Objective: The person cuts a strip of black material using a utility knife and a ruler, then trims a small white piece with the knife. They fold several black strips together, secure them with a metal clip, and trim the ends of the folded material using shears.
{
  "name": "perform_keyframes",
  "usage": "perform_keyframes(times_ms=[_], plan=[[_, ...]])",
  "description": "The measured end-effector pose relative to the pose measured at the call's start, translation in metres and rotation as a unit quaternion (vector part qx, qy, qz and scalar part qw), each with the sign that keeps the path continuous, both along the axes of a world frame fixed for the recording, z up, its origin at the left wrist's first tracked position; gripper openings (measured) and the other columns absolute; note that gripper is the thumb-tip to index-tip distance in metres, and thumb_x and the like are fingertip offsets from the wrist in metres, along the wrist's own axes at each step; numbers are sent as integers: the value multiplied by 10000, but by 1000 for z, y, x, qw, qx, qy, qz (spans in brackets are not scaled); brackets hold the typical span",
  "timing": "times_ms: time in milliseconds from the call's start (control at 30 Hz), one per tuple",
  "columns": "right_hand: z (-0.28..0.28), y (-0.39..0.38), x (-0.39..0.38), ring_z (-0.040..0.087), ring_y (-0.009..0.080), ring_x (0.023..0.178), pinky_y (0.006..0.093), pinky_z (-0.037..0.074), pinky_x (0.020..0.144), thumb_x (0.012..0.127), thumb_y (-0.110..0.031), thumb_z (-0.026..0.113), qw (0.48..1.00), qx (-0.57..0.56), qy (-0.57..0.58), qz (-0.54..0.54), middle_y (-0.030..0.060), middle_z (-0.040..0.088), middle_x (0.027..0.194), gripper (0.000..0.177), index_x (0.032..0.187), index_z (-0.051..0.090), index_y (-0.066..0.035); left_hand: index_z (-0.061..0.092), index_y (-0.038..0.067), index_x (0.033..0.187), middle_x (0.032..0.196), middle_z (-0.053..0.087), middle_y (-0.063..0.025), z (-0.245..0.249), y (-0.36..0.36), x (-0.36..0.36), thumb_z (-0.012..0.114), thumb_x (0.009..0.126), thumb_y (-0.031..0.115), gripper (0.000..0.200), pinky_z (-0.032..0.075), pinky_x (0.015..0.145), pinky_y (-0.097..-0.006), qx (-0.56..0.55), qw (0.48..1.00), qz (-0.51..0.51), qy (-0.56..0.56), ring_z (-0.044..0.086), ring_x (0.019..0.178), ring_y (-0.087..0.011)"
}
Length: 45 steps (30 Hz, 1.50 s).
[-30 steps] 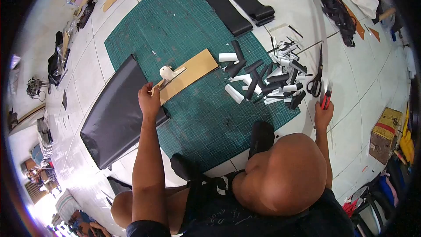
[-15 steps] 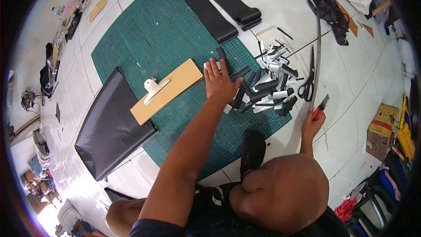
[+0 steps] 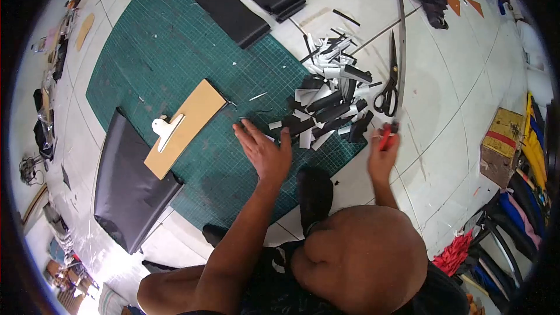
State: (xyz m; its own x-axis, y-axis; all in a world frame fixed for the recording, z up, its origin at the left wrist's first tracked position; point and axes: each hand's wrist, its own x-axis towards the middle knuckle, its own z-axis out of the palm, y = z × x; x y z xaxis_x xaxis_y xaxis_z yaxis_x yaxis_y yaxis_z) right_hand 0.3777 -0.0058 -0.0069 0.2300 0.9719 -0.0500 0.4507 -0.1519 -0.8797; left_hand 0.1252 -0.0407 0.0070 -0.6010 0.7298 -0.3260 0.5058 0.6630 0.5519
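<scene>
Green, black, white and tan on a pale floor

The cutting mat (image 3: 163, 41) is deep green with a fine grid of lighter lines. The board (image 3: 192, 119) on it is plain tan, and its clip (image 3: 165, 127) is white. The sheet (image 3: 125, 186) is glossy black, as are the folded strips (image 3: 227, 6). The pile of scraps (image 3: 329, 108) mixes black and white. The scissors (image 3: 389, 84) have black handles and grey blades. The cutter (image 3: 386, 135) in the right hand (image 3: 382, 157) is red. The floor (image 3: 455, 81) has off-white tiles with thin grey joints, and the box (image 3: 501, 140) on it is yellow with a red band.

Green cutting mat (image 3: 175, 41) on tiled floor (image 3: 455, 99)
</scene>
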Motion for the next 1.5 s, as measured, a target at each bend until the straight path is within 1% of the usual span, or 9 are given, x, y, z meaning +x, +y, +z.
perform_keyframes(times_ms=[133, 267, 433, 500, 667, 733, 967, 1100, 1500], plan=[[13, 0, -63, 456, 343, 1229, 417, 352, 1047, 940, -219, 629, 980, -46, -160, 113, 228, 501, 1266, 501, 1331, 444, 34, 117, -140, 1475, 1536, -33, -388, 2, 24, 53, 656, 899, 358, 933, 21, 1170, -588, 20, 992, -73, -100, -53, 1435, -550], [-14, 20, -67, 509, 276, 1205, 369, 386, 1039, 957, -138, 589, 958, -99, 269, 15, 189, 512, 1319, 482, 1377, 420, 26, 141, -130, 1476, 1515, 53, -425, 10, 73, 90, 528, 970, 295, 766, 55, 1191, -506, 106, 934, -109, -324, 0, 1447, -530], [19, 26, -49, 568, 226, 1097, 338, 453, 933, 962, -125, 589, 991, -56, 116, -17, 137, 586, 1169, 343, 1259, 495, 18, 562, -7, 1275, 1237, 599, -215, 24, 89, 29, 563, 969, 157, 347, 465, 970, -361, 196, 909, -96, -355, 604, 1127, -290], [21, 3, -44, 602, 226, 1002, 352, 478, 866, 955, -163, 611, 983, -134, 90, 87, 125, 622, 1067, 307, 1199, 529, 5, 654, 8, 1117, 996, 679, -116, 27, 75, -10, 595, 953, 119, 207, 525, 800, -314, 159, 940, -86, -289, 654, 876, -188], [18, 8, -74, 613, 238, 785, 381, 500, 748, 913, -276, 677, 906, -120, -13, 405, 137, 634, 902, 355, 1128, 575, -12, 664, 7, 1105, 967, 686, -115, 26, 21, -130, 598, 950, 146, 219, 515, 781, -314, 87, 975, -160, -131, 647, 868, -173], [16, 35, -94, 590, 266, 724, 397, 487, 701, 893, -299, 694, 941, -161, 45, 293, 153, 614, 858, 374, 1102, 581, -10, 669, 27, 1054, 922, 697, -156, 28, 0, -188, 608, 924, 167, 200, 533, 713, -353, 70, 977, -181, -86, 682, 788, -246], [23, 91, -85, 520, 250, 823, 366, 434, 770, 914, -230, 680, 979, 96, -80, 163, 130, 539, 927, 294, 1034, 543, 1, 649, 63, 1115, 1079, 660, -156, 138, -93, -344, 627, 879, 198, 273, 521, 855, -425, -224, 941, -233, 97, 650, 998, -323], [21, 1, -43, 545, 193, 840, 328, 449, 782, 910, -286, 704, 969, -38, -129, 207, 95, 540, 895, 419, 1149, 526, 9, 644, 40, 1128, 1082, 655, -167, 176, -158, -364, 642, 875, 200, 299, 513, 874, -430, -264, 931, -213, 132, 649, 1000, -322], [1, -52, 76, 586, 345, 1048, 404, 489, 903, 886, -222, 706, 792, 63, -543, 274, 206, 550, 1196, 507, 1286, 493, 5, 552, 25, 1300, 1369, 517, -204, 85, -164, -342, 646, 896, 276, 484, 400, 1084, -446, -120, 959, -252, 51, 480, 1283, -360]])
